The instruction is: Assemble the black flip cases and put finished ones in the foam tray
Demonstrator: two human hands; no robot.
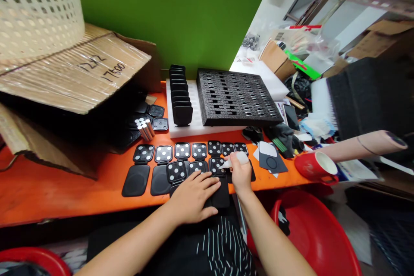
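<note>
My right hand (242, 173) is closed round a small white squeeze bottle (241, 158), its narrow nozzle pointing left over a black square piece with pale round dots (217, 166). Fingers spread, my left hand (196, 194) lies flat on the black pieces just left of that. Several hinged black cases lie opened along the bench in rows, such as one dotted half (144, 153) with its plain half (136, 180) below it. Part of the near row is hidden under my hands.
Behind stand a black slotted foam block (237, 97) and a row of upright black cases (181, 95) on white foam. Silver cylinders (145, 129) are stacked left, near a cardboard box (74, 69). On the right are a red mug (315, 166) and a red basin (318, 233).
</note>
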